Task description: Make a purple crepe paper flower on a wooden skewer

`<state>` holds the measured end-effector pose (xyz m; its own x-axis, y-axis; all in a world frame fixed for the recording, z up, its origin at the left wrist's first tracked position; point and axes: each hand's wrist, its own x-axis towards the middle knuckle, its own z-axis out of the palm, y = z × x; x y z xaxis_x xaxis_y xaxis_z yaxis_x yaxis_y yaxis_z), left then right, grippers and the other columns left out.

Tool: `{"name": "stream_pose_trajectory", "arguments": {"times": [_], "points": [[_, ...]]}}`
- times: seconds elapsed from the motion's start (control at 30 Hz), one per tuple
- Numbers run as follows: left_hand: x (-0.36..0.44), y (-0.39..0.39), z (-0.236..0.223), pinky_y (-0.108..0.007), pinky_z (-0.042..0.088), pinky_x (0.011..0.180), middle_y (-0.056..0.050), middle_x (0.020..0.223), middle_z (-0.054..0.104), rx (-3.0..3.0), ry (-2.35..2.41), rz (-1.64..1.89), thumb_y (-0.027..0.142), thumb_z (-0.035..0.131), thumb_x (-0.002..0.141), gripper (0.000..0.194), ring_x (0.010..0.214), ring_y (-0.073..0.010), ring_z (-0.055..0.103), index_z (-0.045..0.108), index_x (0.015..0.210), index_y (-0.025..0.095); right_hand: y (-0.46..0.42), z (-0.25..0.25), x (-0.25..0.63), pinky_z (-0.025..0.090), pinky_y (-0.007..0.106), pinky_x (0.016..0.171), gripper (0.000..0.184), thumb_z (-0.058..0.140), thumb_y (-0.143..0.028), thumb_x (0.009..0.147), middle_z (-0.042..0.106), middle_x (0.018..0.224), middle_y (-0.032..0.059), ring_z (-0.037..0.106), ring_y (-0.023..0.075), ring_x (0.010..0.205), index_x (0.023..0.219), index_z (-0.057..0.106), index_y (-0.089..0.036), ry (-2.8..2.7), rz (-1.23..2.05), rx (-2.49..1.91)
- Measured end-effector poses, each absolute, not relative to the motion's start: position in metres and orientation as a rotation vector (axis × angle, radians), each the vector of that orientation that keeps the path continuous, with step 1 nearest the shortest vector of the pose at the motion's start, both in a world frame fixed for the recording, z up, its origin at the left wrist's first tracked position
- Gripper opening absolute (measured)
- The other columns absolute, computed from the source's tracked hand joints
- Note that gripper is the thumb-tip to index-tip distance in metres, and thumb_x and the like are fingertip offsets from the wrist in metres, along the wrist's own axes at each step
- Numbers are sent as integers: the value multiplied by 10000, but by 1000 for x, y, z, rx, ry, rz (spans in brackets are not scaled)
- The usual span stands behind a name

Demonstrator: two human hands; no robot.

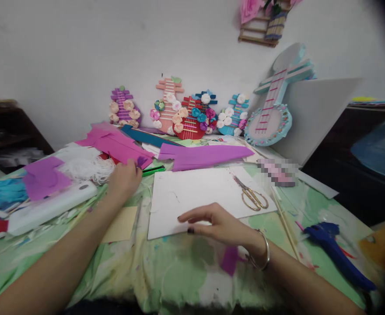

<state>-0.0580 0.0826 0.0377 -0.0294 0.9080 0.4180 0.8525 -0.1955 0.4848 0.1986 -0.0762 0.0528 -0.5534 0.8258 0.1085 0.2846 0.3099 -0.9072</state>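
My left hand (127, 178) is closed, its fingertips at a small dark purple piece of paper (143, 162) beside the pink crepe paper (113, 142). A green cutter (153, 171) lies just right of those fingers. My right hand (208, 221), with a bangle on the wrist, hovers at the front edge of the white board (195, 188). Its fingers are stretched out to the left and apart, holding nothing. Gold-handled scissors (251, 195) rest on the board's right part. Behind the board lies a sheet of purple crepe paper (205, 156).
A blue glue gun (340, 253) and thin wooden sticks (286, 223) are at right. White yarn (87, 165), a white power strip (54, 208) and paper scraps crowd the left. Several flower-trimmed toy guitars (190, 127) lean on the wall. A yellowish card (122, 224) lies under my left forearm.
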Motion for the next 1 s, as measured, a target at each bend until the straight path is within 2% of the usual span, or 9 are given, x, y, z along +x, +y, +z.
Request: {"name": "stream_pose_trajectory", "arguments": {"times": [0.07, 0.13, 0.2, 0.3, 0.43, 0.57, 0.77, 1.0], "points": [[-46, 76, 39, -374, 440, 757, -131, 865, 646, 2095, 1732, 1098, 244, 591, 724, 171, 867, -282, 597, 602, 842, 121, -66, 45, 200, 494, 316, 830, 194, 552, -216, 818, 686, 964, 63, 633, 170, 886, 954, 680, -164, -1789, 1076, -1107], [-26, 61, 40, -282, 455, 667, -68, 819, 647, 1826, 1364, 1190, 289, 628, 720, 218, 741, -188, 604, 609, 874, 135, -58, 36, 202, 497, 320, 799, 163, 553, -197, 803, 684, 916, 59, 628, 172, 863, 899, 680, -164, -1654, 975, -1163], [-4, 39, 39, -245, 448, 598, -42, 777, 642, 1460, 921, 1115, 339, 692, 677, 291, 650, -143, 587, 612, 864, 131, -52, 30, 202, 495, 317, 789, 161, 556, -196, 799, 675, 927, 56, 622, 167, 861, 912, 669, -173, -1583, 941, -1153], [21, 10, 34, -213, 421, 570, -23, 717, 629, 1236, 638, 887, 310, 763, 630, 303, 602, -108, 563, 606, 798, 113, -52, 28, 199, 492, 304, 780, 173, 579, -239, 804, 654, 953, 54, 607, 159, 877, 957, 639, -183, -1553, 931, -1084], [30, -6, 25, -220, 427, 647, -20, 729, 634, 1163, 567, 808, 275, 759, 653, 301, 677, -117, 591, 557, 809, 115, -54, 27, 196, 496, 270, 697, 150, 601, -252, 799, 614, 851, 31, 582, 134, 780, 928, 608, -175, -1577, 932, -1036], [27, -4, 25, -223, 425, 613, 18, 664, 597, 1206, 654, 840, 268, 758, 651, 337, 625, -110, 576, 457, 739, 144, -53, 23, 196, 496, 262, 676, 154, 595, -235, 798, 600, 839, 24, 578, 130, 769, 941, 586, -176, -1568, 946, -1083], [27, -7, 30, -228, 441, 663, 8, 716, 565, 1458, 672, 831, 263, 708, 698, 244, 685, -104, 558, 522, 764, 120, -54, 22, 195, 490, 257, 655, 111, 596, -235, 791, 597, 792, 14, 580, 123, 724, 875, 562, -170, -1570, 965, -1130], [27, -5, 27, -297, 478, 803, -28, 833, 598, 1475, 663, 726, 160, 721, 631, 306, 825, -153, 613, 502, 843, 130, -54, 24, 200, 488, 250, 655, 170, 619, -203, 750, 596, 817, 13, 578, 123, 735, 903, 551, -173, -1637, 883, -1176]]}}
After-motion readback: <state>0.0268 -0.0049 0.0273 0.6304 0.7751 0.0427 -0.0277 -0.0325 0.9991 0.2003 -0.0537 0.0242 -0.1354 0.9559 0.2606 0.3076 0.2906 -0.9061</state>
